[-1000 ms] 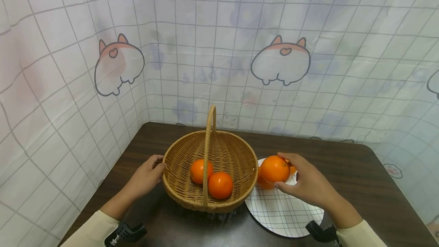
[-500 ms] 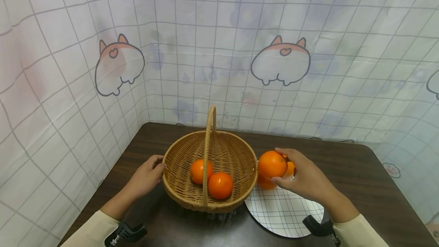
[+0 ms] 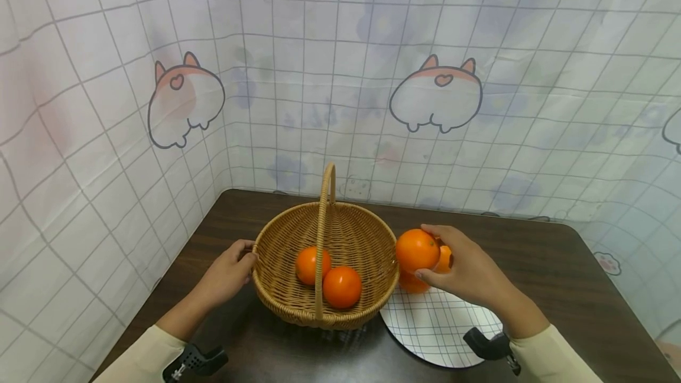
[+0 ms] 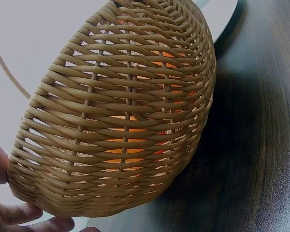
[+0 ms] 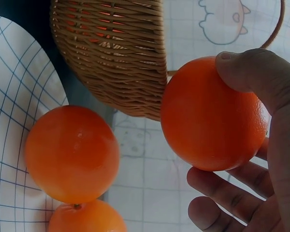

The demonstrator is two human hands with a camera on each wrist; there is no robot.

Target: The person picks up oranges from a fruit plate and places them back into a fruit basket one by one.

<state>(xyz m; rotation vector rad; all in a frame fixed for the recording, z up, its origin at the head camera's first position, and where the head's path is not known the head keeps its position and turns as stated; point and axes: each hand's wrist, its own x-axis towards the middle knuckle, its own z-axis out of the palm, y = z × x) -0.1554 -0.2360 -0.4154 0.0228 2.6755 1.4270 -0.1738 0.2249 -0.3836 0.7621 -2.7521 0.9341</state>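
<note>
A round wicker basket (image 3: 276,238) with a tall hoop handle (image 3: 322,235) stands mid-table. Two oranges, a rear one (image 3: 307,266) and a front one (image 3: 342,287), lie inside it. At its left rim my left hand (image 3: 226,275) pinches the wicker, thumb inward; a few fingertips (image 4: 58,224) show below the rim in the left wrist view. My right hand (image 3: 472,268) holds another orange (image 3: 417,250) between thumb and fingers, raised beside the basket's right rim. Beneath it, two more oranges, one (image 5: 72,153) above another (image 5: 87,217) in the right wrist view, rest on the plate.
The white plate (image 3: 447,330) with a grid pattern sits right of the basket, close to its side. A dark wood table (image 3: 553,288) carries everything. Grid-patterned cloth (image 3: 362,75) hangs behind the table and along its left side.
My right hand has moved left and slightly up with its orange, from over the plate to the basket's right rim. The left hand and the basket have stayed in place.
</note>
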